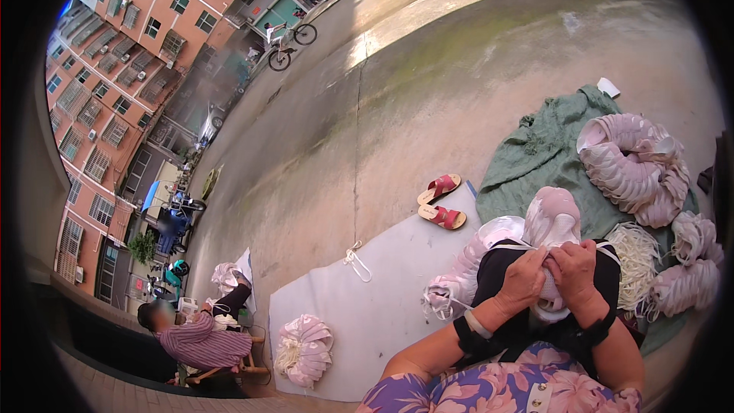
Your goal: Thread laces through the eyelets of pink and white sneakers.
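A pale pink and white sneaker [553, 216] rests on my lap, its toe pointing away from me. A white shoelace [514, 246] runs across its lacing area. Both my hands are closed over the sneaker's throat, fingertips close together. My left hand [524, 277] pinches the lace from the left side, and my right hand [573, 268] grips it from the right. The fingers partly hide the eyelets and tongue. Against my left leg lies a row of nested pink shoes [465, 269]. Beside my right leg is a heap of loose white shoelaces [634, 258].
A ring of nested shoes [634, 164] lies on a green cloth [535, 157]; more shoes [684, 287] are at right. Red sandals [442, 216] and another shoe bundle [304, 348] sit around a grey sheet [367, 359]. At left, a person in a striped shirt [202, 343] sits handling laces.
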{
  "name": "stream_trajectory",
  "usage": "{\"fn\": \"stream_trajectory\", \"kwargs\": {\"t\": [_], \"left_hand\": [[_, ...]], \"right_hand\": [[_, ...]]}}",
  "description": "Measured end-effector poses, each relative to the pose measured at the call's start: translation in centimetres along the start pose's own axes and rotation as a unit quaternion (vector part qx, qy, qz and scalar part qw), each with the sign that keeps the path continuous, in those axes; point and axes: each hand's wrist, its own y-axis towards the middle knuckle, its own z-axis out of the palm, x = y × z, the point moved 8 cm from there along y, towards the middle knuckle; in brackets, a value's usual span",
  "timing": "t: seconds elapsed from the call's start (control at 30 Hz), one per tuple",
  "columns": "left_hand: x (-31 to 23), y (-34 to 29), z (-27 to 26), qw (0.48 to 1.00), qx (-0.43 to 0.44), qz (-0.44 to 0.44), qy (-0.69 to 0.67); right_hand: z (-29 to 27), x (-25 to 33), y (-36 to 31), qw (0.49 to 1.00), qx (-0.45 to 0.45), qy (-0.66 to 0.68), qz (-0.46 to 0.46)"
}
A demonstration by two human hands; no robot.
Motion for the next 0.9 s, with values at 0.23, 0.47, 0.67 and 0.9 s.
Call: {"fn": "stream_trajectory", "kwargs": {"t": [0.23, 0.47, 0.67, 0.9], "left_hand": [[0.9, 0.1, 0.6, 0.994, 0.067, -0.029, -0.08], [0.7, 0.4, -0.7, 0.999, 0.003, -0.039, -0.026], [0.6, -0.6, -1.1, 0.998, -0.005, -0.064, -0.026], [1.8, 0.7, -1.5, 0.986, -0.028, -0.142, -0.078]], "right_hand": [[0.5, 0.3, -0.2, 0.997, 0.039, -0.036, -0.052], [-2.0, 2.1, -0.3, 0.985, 0.096, -0.108, -0.095], [-11.5, -11.0, -12.0, 0.978, -0.006, -0.174, 0.114], [-16.0, -22.4, -27.8, 0.922, 0.002, -0.165, 0.351]]}}
